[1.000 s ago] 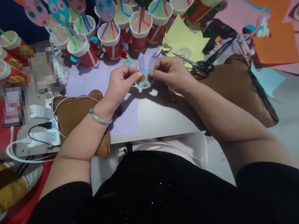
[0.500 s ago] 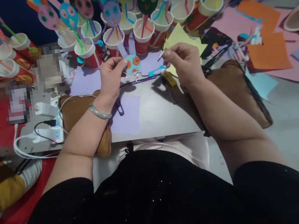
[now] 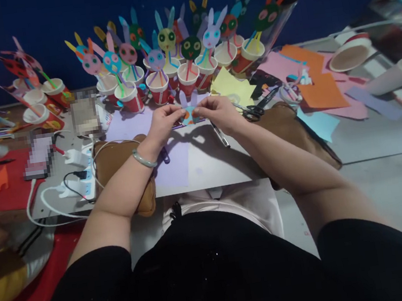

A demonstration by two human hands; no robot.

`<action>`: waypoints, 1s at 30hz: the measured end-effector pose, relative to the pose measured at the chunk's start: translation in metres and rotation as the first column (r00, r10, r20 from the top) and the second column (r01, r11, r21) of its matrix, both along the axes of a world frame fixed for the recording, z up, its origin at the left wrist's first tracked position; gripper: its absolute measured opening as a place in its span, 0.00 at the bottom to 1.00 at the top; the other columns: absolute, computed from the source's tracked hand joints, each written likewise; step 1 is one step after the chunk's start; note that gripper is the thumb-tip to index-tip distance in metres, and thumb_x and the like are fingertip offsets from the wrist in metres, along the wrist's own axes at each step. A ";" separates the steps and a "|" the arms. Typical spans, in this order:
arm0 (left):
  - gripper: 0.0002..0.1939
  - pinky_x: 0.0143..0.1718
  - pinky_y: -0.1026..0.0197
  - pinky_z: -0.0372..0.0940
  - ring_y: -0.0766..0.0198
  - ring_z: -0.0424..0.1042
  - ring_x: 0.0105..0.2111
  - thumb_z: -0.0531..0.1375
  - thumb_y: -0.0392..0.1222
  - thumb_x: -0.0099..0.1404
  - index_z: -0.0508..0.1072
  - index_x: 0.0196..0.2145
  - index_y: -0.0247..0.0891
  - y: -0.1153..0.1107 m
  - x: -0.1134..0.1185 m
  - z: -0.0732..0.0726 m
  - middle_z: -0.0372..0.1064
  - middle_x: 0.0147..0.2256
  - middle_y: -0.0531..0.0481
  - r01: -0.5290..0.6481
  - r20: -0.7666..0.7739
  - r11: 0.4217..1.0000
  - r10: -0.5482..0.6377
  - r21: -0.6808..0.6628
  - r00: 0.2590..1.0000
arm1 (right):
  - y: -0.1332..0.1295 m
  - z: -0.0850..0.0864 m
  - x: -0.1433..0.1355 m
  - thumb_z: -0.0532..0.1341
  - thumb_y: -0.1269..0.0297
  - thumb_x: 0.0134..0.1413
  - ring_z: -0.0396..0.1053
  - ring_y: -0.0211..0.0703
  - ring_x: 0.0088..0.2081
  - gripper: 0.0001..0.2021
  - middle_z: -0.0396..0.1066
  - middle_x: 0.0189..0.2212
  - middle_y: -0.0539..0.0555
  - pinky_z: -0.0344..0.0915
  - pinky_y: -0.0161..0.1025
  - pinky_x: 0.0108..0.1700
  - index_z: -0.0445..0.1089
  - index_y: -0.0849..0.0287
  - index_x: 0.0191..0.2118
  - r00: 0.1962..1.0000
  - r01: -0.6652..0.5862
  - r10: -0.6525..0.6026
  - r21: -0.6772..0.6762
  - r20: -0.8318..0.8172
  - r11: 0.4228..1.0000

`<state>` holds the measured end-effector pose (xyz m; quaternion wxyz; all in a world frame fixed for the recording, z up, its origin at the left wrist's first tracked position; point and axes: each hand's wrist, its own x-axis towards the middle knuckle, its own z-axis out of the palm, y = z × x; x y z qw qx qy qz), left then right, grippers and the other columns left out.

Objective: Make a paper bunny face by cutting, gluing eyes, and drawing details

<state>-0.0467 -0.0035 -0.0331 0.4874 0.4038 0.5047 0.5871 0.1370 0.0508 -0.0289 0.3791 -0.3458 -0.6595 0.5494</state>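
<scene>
In the head view, a light-blue paper rabbit face (image 3: 189, 117) with orange eyes and lilac ears is held over the middle of the desk (image 3: 241, 169), its ears pointing toward the back edge. The left hand (image 3: 162, 126) pinches one side of it between thumb and forefinger; the right hand (image 3: 222, 113) pinches the other side likewise — both narrow grips, facing each other. A bracelet (image 3: 144, 159) circles the left wrist.

Just beside the right hand, a pen (image 3: 222, 136) lies on the desk, and past it, scissors (image 3: 254, 112) lie near a yellow sheet of paper (image 3: 230, 85). A lilac sheet (image 3: 177, 169) reaches the front edge of the desk between the forearms. The left brown cushion (image 3: 114, 157) overhangs that edge under the left forearm; the right brown cushion (image 3: 284, 134) lies by the right one.

Along the back edge stand red-and-white paper cups (image 3: 129, 99), many with rabbit faces (image 3: 212, 36) on bent straws. A power strip (image 3: 88, 175) lies toward the front left corner — white plugs in it. Orange paper (image 3: 322, 92) overlaps pink sheets toward the right.
</scene>
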 end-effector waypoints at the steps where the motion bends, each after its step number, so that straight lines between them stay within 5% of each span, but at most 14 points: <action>1: 0.11 0.28 0.66 0.63 0.72 0.68 0.23 0.73 0.34 0.57 0.74 0.25 0.37 -0.001 0.001 0.001 0.73 0.23 0.56 0.010 0.004 1.000 -0.010 -0.018 1.000 | -0.001 0.001 -0.001 0.77 0.56 0.49 0.71 0.38 0.30 0.14 0.77 0.27 0.50 0.71 0.38 0.38 0.75 0.58 0.28 1.000 0.017 -0.017 0.004 0.000 1.000; 15: 0.12 0.28 0.67 0.60 0.74 0.64 0.21 0.69 0.31 0.60 0.73 0.22 0.35 -0.010 0.002 0.014 0.70 0.20 0.56 0.103 -0.064 0.994 -0.104 -0.020 0.992 | -0.017 -0.001 -0.002 0.74 0.65 0.48 0.67 0.34 0.27 0.11 0.73 0.22 0.47 0.67 0.35 0.35 0.72 0.57 0.24 0.995 0.095 -0.094 -0.046 0.017 0.994; 23: 0.10 0.26 0.69 0.60 0.74 0.65 0.20 0.65 0.29 0.60 0.72 0.23 0.35 -0.007 0.002 0.010 0.70 0.20 0.56 0.099 -0.042 0.993 -0.102 -0.068 0.994 | -0.019 -0.010 0.002 0.68 0.68 0.57 0.67 0.36 0.27 0.07 0.76 0.27 0.50 0.69 0.39 0.39 0.75 0.55 0.28 0.989 0.133 -0.124 -0.145 0.075 0.980; 27: 0.10 0.25 0.69 0.60 0.74 0.65 0.21 0.65 0.30 0.61 0.71 0.24 0.36 -0.002 -0.007 0.010 0.70 0.21 0.57 -0.008 -0.113 0.997 0.000 -0.072 0.994 | -0.044 -0.016 0.011 0.66 0.60 0.63 0.75 0.43 0.36 0.06 0.82 0.37 0.54 0.74 0.43 0.46 0.80 0.54 0.41 0.980 0.107 -0.107 0.012 0.169 0.994; 30: 0.09 0.24 0.69 0.59 0.73 0.65 0.21 0.65 0.30 0.61 0.72 0.26 0.36 0.002 -0.015 0.008 0.69 0.21 0.58 -0.109 -0.193 0.991 0.093 -0.074 0.977 | -0.072 -0.014 0.024 0.67 0.57 0.62 0.78 0.48 0.41 0.11 0.83 0.41 0.57 0.75 0.47 0.48 0.82 0.56 0.44 0.948 -0.105 0.042 0.185 0.314 0.977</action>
